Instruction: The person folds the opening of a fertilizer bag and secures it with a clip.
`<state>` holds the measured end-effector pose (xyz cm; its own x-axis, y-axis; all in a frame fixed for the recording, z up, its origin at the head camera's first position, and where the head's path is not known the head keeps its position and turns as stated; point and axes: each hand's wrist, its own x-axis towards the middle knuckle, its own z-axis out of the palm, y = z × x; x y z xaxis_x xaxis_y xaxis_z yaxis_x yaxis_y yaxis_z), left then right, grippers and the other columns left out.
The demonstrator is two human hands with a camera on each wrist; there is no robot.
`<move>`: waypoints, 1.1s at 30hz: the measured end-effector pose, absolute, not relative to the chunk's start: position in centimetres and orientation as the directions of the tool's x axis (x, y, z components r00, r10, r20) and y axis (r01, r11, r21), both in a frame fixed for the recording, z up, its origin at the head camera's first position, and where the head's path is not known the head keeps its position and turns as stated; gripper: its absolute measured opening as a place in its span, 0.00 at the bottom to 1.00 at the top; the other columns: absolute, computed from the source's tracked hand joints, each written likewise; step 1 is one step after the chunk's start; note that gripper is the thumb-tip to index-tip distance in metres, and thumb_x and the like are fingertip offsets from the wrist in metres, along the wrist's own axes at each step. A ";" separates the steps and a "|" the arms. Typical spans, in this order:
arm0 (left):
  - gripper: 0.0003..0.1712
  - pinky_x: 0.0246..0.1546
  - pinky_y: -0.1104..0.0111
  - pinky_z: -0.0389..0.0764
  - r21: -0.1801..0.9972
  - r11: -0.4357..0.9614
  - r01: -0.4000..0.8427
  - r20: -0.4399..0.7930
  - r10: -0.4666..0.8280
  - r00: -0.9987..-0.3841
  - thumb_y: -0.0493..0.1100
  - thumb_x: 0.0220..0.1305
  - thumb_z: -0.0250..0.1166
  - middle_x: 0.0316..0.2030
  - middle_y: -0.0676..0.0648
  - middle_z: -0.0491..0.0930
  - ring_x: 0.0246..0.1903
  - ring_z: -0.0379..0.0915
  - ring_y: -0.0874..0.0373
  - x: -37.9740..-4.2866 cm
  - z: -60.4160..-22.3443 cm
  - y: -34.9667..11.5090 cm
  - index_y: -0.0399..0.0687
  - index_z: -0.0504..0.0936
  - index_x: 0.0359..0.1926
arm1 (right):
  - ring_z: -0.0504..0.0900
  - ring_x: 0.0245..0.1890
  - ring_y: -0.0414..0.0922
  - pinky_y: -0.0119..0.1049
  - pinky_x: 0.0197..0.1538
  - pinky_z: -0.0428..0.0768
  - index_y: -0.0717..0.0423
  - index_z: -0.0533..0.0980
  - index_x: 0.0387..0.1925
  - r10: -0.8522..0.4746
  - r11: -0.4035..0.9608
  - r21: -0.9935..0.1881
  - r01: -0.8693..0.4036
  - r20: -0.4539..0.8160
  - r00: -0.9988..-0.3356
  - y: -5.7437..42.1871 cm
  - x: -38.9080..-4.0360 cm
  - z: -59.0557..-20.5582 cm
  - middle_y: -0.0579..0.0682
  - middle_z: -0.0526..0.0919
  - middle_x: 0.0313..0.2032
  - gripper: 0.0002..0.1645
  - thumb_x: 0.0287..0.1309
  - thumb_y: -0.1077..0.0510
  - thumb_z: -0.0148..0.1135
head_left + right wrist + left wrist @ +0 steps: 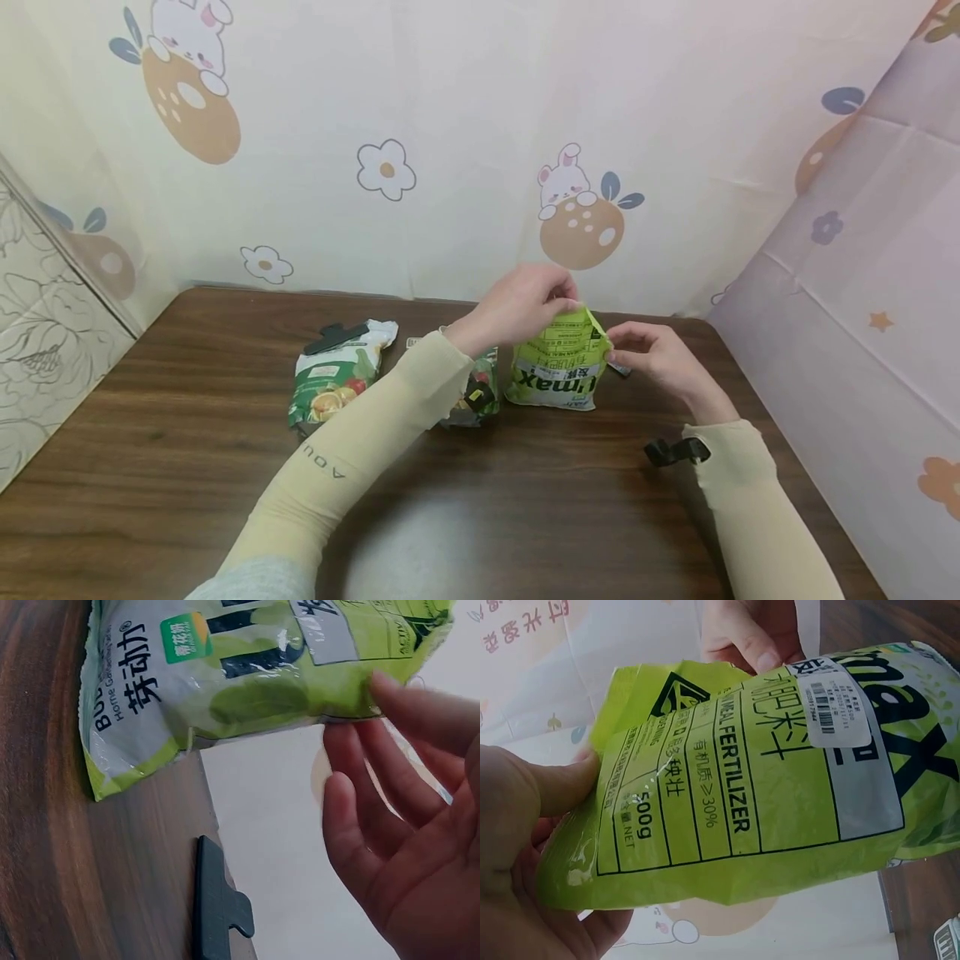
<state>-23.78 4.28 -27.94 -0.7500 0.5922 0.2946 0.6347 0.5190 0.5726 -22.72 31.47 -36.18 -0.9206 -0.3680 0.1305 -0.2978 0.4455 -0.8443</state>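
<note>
A lime-green fertilizer bag point(558, 358) stands on the table, printed with large dark lettering. My left hand point(521, 307) pinches its top edge; in the left wrist view the thumb of that hand point(525, 825) lies on the near face of the bag point(727, 780), with fingers behind. At the upper right side of the bag, my right hand point(660, 362) pinches the edge. The right wrist view shows this hand point(412, 787) with its thumb on the front of the bag point(262, 667) and some fingertips behind it.
A black sealing clip point(214, 900) lies on the table beyond the fertilizer bag. To the left sits a green-and-white bag point(333, 379) with a black clip point(335, 337) across its top. Another bag point(486, 371) is partly hidden behind my left arm. A patterned cloth point(450, 225) hangs behind the table.
</note>
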 end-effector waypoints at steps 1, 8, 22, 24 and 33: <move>0.05 0.42 0.70 0.73 0.568 0.518 0.639 0.297 0.596 -0.746 0.47 0.72 0.62 0.33 0.59 0.79 0.37 0.74 0.64 -23.8 -28.0 4.3 0.53 0.80 0.38 | 0.84 0.40 0.43 0.36 0.41 0.80 0.67 0.79 0.48 -0.364 0.452 -0.840 -0.299 0.132 -0.922 31.4 -22.7 -36.1 0.44 0.85 0.40 0.15 0.60 0.66 0.68; 0.05 0.41 0.70 0.73 0.540 0.514 0.666 0.309 0.616 -0.725 0.47 0.71 0.63 0.32 0.60 0.79 0.36 0.74 0.65 -23.8 -27.9 4.3 0.55 0.80 0.36 | 0.84 0.36 0.48 0.37 0.37 0.81 0.65 0.81 0.43 -0.370 0.479 -0.822 -0.308 0.129 -0.920 31.5 -22.5 -35.9 0.47 0.86 0.36 0.10 0.59 0.67 0.68; 0.19 0.32 0.71 0.72 0.484 0.610 0.627 0.269 0.578 -0.770 0.66 0.67 0.61 0.27 0.61 0.79 0.29 0.72 0.65 -23.3 -27.5 5.1 0.59 0.82 0.33 | 0.83 0.40 0.47 0.40 0.40 0.81 0.64 0.81 0.47 -0.410 0.481 -0.822 -0.305 0.097 -0.907 31.7 -22.6 -35.8 0.51 0.85 0.39 0.12 0.60 0.66 0.67; 0.20 0.29 0.71 0.72 0.468 0.636 0.614 0.255 0.568 -0.783 0.68 0.65 0.60 0.26 0.61 0.79 0.28 0.72 0.65 -23.2 -27.4 5.3 0.60 0.82 0.32 | 0.83 0.41 0.47 0.40 0.42 0.81 0.62 0.81 0.48 -0.426 0.495 -0.811 -0.313 0.088 -0.901 31.9 -22.6 -35.7 0.51 0.86 0.41 0.13 0.62 0.66 0.66; 0.14 0.33 0.72 0.73 0.402 0.680 0.613 0.271 0.551 -0.790 0.61 0.65 0.66 0.33 0.61 0.81 0.34 0.72 0.66 -23.1 -27.5 5.9 0.59 0.85 0.36 | 0.80 0.41 0.40 0.35 0.45 0.79 0.65 0.81 0.50 -0.426 0.505 -0.794 -0.339 0.112 -0.898 32.1 -22.5 -35.2 0.44 0.85 0.42 0.13 0.72 0.61 0.55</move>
